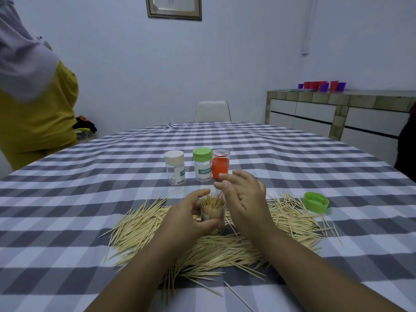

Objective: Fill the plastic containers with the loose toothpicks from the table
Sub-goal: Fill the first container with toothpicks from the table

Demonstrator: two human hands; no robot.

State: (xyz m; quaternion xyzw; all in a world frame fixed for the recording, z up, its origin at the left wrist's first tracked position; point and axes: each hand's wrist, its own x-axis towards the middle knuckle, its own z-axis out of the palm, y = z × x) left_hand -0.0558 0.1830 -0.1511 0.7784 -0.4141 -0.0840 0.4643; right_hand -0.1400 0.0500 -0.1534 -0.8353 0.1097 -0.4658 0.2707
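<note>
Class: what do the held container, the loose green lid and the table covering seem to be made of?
Held container: clear glossy plastic, since the toothpicks show through. Green lid: opaque moulded plastic, smooth, slight sheen. Table covering: probably woven cloth, matt, checked, lying in soft wrinkles.

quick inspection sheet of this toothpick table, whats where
surface: checked cloth on the table, some wrinkles
job's things: open container packed with upright toothpicks; loose toothpicks spread around it; cream-lid jar, nearly empty; green-lid jar; orange jar, all three capped, in a row behind
clutter: loose green cap at right
grippers: left hand holds the open container; right hand hovers beside its mouth, fingers relaxed, holding nothing that I can see
cables: nothing seen
surroundings: white chair, sideboard with red and purple cups, framed picture, person in yellow at left
</note>
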